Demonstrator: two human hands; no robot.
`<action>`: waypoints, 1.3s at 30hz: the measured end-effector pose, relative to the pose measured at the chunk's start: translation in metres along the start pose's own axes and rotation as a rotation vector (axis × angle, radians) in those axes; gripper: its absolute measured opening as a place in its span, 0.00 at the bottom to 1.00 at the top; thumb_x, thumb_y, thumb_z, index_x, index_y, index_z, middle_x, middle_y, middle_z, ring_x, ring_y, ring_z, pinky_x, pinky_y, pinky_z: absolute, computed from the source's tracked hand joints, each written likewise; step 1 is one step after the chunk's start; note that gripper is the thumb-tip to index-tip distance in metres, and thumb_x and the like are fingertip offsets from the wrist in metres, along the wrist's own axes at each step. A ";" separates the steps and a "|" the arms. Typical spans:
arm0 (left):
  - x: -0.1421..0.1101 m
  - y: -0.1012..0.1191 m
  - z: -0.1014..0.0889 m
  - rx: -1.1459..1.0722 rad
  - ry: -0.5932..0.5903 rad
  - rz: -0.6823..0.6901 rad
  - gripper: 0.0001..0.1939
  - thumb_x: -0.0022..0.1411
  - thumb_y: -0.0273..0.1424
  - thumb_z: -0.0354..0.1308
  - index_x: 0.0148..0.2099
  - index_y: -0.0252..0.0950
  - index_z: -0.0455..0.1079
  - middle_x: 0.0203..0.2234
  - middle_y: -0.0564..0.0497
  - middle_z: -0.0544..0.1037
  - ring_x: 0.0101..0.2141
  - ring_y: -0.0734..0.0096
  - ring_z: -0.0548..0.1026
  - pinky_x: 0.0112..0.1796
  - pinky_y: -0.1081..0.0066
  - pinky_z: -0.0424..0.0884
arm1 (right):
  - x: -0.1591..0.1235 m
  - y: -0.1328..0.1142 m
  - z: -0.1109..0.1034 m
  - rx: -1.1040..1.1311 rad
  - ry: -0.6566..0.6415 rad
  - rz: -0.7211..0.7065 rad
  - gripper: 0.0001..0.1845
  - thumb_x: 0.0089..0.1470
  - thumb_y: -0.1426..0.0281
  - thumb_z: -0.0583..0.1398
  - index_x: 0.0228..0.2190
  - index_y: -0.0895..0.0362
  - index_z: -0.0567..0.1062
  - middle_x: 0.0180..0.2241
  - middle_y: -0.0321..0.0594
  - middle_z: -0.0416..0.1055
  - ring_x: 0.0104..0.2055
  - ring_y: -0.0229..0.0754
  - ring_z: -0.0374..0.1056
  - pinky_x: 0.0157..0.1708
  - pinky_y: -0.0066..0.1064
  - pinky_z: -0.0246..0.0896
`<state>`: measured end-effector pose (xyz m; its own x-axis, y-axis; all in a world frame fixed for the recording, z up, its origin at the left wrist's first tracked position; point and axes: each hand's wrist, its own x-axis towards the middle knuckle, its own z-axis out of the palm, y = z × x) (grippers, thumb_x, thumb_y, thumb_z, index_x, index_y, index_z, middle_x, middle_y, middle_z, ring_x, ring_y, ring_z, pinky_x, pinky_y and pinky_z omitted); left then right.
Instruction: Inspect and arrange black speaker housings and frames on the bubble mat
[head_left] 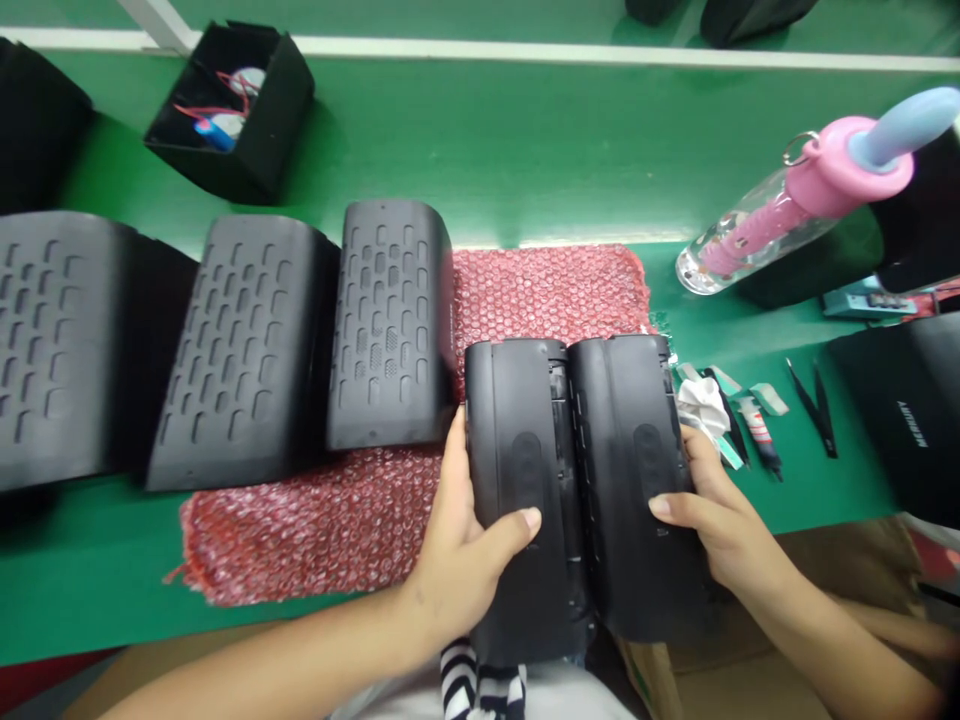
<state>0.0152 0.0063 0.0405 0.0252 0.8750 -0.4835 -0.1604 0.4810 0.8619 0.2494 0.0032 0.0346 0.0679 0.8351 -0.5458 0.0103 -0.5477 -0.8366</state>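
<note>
Two black plastic housings are held side by side at the table's front edge, their near ends reaching past it. My left hand [457, 550] grips the left black housing [517, 400], thumb on its top face and fingers mostly hidden along its side. Around the outer side of the right black housing [619, 400] my right hand [720, 510] is closed, its thumb resting on top. Both housings have an oval recessed patch on the upper face and a slotted inner edge. Beneath and behind them lies red bubble wrap [551, 290].
Three black perforated housings stand in a row at left, the nearest one [394, 320] on the bubble wrap. Behind is an open black box [281, 120] with wired parts. At right are a pink-capped bottle [795, 200], tweezers [817, 410], a small tube [759, 430] and a black case [907, 400].
</note>
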 end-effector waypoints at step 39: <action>-0.001 0.000 0.000 -0.077 -0.042 -0.022 0.55 0.51 0.31 0.65 0.72 0.44 0.34 0.67 0.45 0.58 0.65 0.51 0.59 0.65 0.51 0.54 | 0.000 0.007 -0.004 -0.064 0.006 -0.040 0.31 0.46 0.66 0.63 0.53 0.44 0.65 0.51 0.34 0.69 0.52 0.49 0.67 0.49 0.37 0.65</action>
<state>0.0156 0.0052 0.0410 0.0703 0.8666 -0.4941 -0.2352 0.4957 0.8360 0.2536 -0.0012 0.0288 0.0726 0.8561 -0.5117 0.0774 -0.5164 -0.8529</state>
